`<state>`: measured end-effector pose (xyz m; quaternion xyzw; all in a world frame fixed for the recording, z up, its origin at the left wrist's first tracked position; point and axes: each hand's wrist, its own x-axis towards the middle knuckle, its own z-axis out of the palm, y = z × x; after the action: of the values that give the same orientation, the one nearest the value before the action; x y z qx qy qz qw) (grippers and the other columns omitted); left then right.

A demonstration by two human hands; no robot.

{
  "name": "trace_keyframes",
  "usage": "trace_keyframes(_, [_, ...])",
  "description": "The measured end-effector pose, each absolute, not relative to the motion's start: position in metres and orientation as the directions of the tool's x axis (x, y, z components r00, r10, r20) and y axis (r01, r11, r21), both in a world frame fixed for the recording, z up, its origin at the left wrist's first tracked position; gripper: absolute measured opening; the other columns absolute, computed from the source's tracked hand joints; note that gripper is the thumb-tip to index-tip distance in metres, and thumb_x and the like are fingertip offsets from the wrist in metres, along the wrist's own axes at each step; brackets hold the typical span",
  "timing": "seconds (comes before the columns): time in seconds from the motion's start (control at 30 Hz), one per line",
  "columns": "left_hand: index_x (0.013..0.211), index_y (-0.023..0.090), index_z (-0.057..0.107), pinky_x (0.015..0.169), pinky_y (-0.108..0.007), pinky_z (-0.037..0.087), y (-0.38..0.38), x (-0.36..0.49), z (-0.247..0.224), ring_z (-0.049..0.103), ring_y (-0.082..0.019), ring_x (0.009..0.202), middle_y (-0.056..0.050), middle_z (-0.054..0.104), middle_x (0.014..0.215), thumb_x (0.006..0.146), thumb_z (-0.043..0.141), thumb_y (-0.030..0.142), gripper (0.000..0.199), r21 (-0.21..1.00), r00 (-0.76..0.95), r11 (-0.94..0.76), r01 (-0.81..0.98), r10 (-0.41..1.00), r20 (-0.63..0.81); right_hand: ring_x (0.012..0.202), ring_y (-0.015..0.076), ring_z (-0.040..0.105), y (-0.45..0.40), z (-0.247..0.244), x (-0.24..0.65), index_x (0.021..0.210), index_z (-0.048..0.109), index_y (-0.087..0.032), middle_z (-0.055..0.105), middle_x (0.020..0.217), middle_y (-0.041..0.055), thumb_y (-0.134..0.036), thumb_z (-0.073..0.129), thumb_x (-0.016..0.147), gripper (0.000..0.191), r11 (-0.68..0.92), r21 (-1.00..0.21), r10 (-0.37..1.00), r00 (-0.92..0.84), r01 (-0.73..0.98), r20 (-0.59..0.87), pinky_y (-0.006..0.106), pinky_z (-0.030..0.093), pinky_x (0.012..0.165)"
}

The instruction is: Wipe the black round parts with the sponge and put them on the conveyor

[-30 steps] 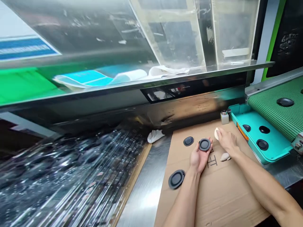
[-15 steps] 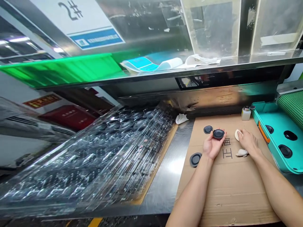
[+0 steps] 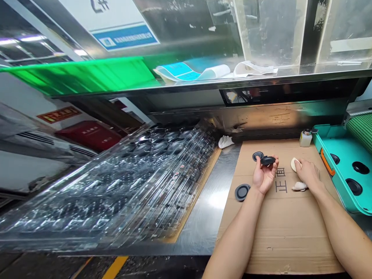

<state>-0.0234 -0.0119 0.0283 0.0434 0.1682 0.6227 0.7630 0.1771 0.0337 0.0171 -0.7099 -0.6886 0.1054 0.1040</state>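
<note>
Black disc: The black disc (image 3: 267, 160) is held just above the cardboard sheet (image 3: 279, 236), tilted almost edge-on. It is judged light and fairly stiff, with a smooth face that may be slippery when wiped; it is best taken by the rim, leaving the face free.

Left hand: The left hand (image 3: 264, 178) is raised from the wrist, palm turned inward, with the forearm angled up from the lower edge of the view. Its grip is narrow, closed on the disc's rim between thumb and fingers.

Right hand: The right hand (image 3: 309, 175) is held palm down on the cardboard, with the forearm coming in from the lower right. The fingers (image 3: 302, 166) lie against a folded white wipe (image 3: 295, 164), likely soft and easily pinched. Whether the grip is closed on it cannot be told.

Nearby: A second black disc (image 3: 257, 156) lies just behind the held one, and a third black disc (image 3: 242, 192) lies left of the left wrist. A second white wipe (image 3: 299, 186) lies beneath the right hand.

Rest: The cardboard sits on a steel worktop (image 3: 209, 197), with a small plastic bottle (image 3: 305, 138) behind it and a teal tray (image 3: 322, 153) with round recesses to the right.
</note>
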Motion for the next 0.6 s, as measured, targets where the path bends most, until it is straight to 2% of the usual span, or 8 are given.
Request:
trace_keyframes(0.13, [0.117, 0.014, 0.067, 0.071, -0.025, 0.059, -0.016, -0.023, 0.033, 0.070, -0.018, 0.093, -0.015, 0.068, 0.117, 0.101, 0.040, 0.055, 0.052, 0.336, 0.200, 0.241, -0.911, 0.968, -0.152, 0.111, 0.0289, 0.056, 0.032, 0.014, 0.175, 0.121, 0.068, -0.019, 0.065, 0.116, 0.0142, -0.044, 0.043, 0.100, 0.041, 0.134, -0.302, 0.954, -0.040, 0.944, 0.297, 0.037, 0.041, 0.091])
trace_keyframes(0.23, [0.119, 0.016, 0.066, 0.068, -0.026, 0.056, -0.017, -0.024, 0.035, 0.068, -0.018, 0.088, -0.016, 0.067, 0.121, 0.100, 0.041, 0.053, 0.049, 0.388, 0.196, 0.241, -0.890, 0.969, -0.152, 0.108, 0.0257, 0.056, 0.030, 0.014, 0.169, 0.119, 0.068, -0.020, 0.064, 0.112, 0.0111, -0.045, 0.040, 0.101, 0.042, 0.280, -0.391, 0.899, -0.096, 0.877, 0.428, 0.035, 0.040, 0.094])
trace_keyframes(0.37, [0.119, 0.016, 0.066, 0.069, -0.029, 0.055, -0.016, -0.019, 0.033, 0.069, -0.020, 0.088, -0.017, 0.068, 0.119, 0.096, 0.049, 0.055, 0.049, 0.479, 0.146, 0.193, -0.856, 0.980, -0.134, 0.100, 0.0231, 0.059, 0.030, 0.013, 0.166, 0.108, 0.071, -0.020, 0.067, 0.102, 0.0089, -0.043, 0.041, 0.100, 0.038, 0.308, -0.451, 0.902, -0.105, 0.838, 0.420, 0.032, 0.041, 0.091])
trace_keyframes(0.43, [0.124, 0.017, 0.063, 0.078, -0.029, 0.054, -0.016, -0.012, 0.031, 0.070, -0.020, 0.095, -0.015, 0.070, 0.118, 0.089, 0.066, 0.047, 0.046, 0.595, -0.004, 0.061, -0.802, 0.994, -0.107, 0.097, 0.0219, 0.060, 0.033, 0.011, 0.169, 0.104, 0.072, -0.020, 0.067, 0.100, 0.0082, -0.041, 0.043, 0.099, 0.036, 0.281, -0.465, 0.915, -0.088, 0.839, 0.394, 0.031, 0.041, 0.089])
trace_keyframes(0.5, [0.132, 0.021, 0.058, 0.092, -0.029, 0.052, -0.018, -0.005, 0.029, 0.068, -0.021, 0.108, -0.011, 0.071, 0.119, 0.078, 0.081, 0.029, 0.059, 0.727, -0.230, -0.124, -0.675, 0.972, -0.049, 0.095, 0.0213, 0.060, 0.036, 0.011, 0.173, 0.102, 0.072, -0.020, 0.068, 0.099, 0.0083, -0.040, 0.043, 0.099, 0.036, 0.253, -0.477, 0.925, -0.066, 0.842, 0.374, 0.030, 0.041, 0.086])
trace_keyframes(0.6, [0.133, 0.025, 0.058, 0.109, -0.030, 0.043, -0.026, 0.002, 0.028, 0.056, -0.021, 0.131, -0.008, 0.070, 0.125, 0.070, 0.085, 0.015, 0.069, 0.818, -0.418, -0.281, -0.501, 0.907, 0.055, 0.092, 0.0214, 0.060, 0.038, 0.012, 0.177, 0.098, 0.072, -0.019, 0.068, 0.096, 0.0088, -0.039, 0.042, 0.099, 0.037, 0.240, -0.474, 0.926, -0.052, 0.847, 0.374, 0.030, 0.041, 0.083])
